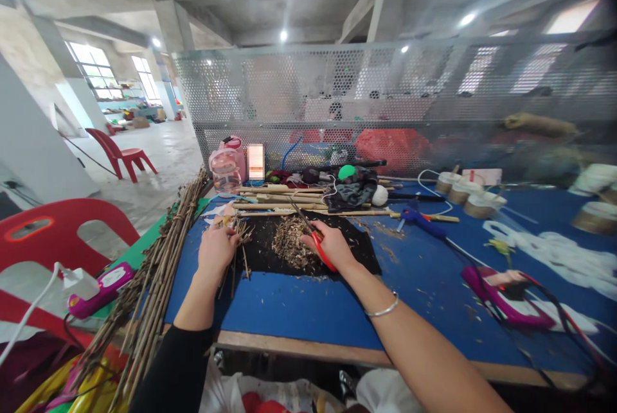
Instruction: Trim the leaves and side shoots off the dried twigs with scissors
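Note:
My right hand (332,245) grips a pair of scissors (318,247) with red handles, their dark blades pointing up and left. Beneath the blades lies a heap of chopped dry plant bits (289,243) on a black cloth (359,246). At the cloth's left end my left hand (216,247) is closed around some thin dry twigs (244,249), whose ends stick out to the right and downward. The fingertips of the left hand are partly hidden by the twigs.
A long bundle of dry stalks (168,252) lies along the table's left side. Bamboo sticks (289,198), a pink-lidded jar (225,172) and a green ball (346,173) sit behind the cloth. To the right are a blue glue gun (424,220), a purple power strip (511,300) and white tubs (484,202).

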Available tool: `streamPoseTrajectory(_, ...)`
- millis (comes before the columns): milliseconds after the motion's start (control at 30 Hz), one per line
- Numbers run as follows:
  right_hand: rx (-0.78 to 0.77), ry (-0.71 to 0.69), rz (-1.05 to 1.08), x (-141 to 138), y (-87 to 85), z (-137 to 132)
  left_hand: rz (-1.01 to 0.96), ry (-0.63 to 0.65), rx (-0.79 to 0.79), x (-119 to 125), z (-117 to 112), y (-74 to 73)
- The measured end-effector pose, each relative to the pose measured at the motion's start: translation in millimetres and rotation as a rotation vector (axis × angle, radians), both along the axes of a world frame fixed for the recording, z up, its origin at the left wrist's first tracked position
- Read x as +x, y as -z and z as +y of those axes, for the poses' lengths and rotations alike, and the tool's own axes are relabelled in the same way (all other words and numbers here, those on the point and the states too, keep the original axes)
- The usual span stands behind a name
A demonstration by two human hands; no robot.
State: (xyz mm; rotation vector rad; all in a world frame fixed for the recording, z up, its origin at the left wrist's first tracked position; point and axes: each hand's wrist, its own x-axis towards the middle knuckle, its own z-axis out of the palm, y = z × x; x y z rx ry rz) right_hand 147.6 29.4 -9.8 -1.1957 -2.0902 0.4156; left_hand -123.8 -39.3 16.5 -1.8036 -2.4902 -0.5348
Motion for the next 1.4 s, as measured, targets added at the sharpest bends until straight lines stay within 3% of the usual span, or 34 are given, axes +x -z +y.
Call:
streamPoseTrajectory(133, -0.011, 0.011, 0.003, -1, -1.6, -1, -0.049, -0.003, -0.15, 7, -5, 2.5)
streamPoseTrajectory(233, -0.018, 0.01, -0.002, -1, -2.0, -1, -0.066, -0.037, -0.168, 7, -7, 3.0)
streamPoseTrajectory(367, -0.009, 0.006, 0.005, 0, -1.7, -1, -0.126, -0.062, -0.037, 3, -14, -6.2)
streamPoseTrajectory(500, -0.008, 0.0, 0.013, 0, -2.5, -1, -0.292, -0.09, 0.201, 2, -32, -27.2)
streamPoseTrajectory(600, -0.017, 0.007, 0.011, 0, -3.1, -2, -0.492, -0.133, 0.424, 9, -46, -47.5)
streamPoseTrajectory(667, -0.02, 0.017, 0.026, -1, -3.0, -1, -0.724, -0.085, 0.568, 22, -48, -59.2)
streamPoseTrajectory(700, -0.021, 0.026, 0.043, -1, -3.0, -1, -0.89, -0.019, 0.588, 32, -45, -63.2)
streamPoseTrajectory(767, -0.023, 0.042, 0.104, -1, -3.9, -1, -1.21, 0.173, 0.436, 56, -34, -65.6)
streamPoseTrajectory(867, -0.021, 0.034, 0.244, 1, -9.4, -1, -1.498, 0.332, 0.066, 95, -4, -54.2)
streamPoseTrajectory(1000, -0.046, 0.015, 0.394, 4, -18.2, -2, -1.643, 0.365, -0.123, 128, 33, -27.3)
streamPoseTrajectory(1200, -0.072, -0.014, 0.392, 5, -14.2, 0, -1.783, 0.4, -0.089, 131, 44, -4.2)
streamPoseTrajectory(1400, -0.114, -0.131, 0.382, 4, -12.1, -4, -1.963, 0.229, 0.197, 121, 46, 1.9)
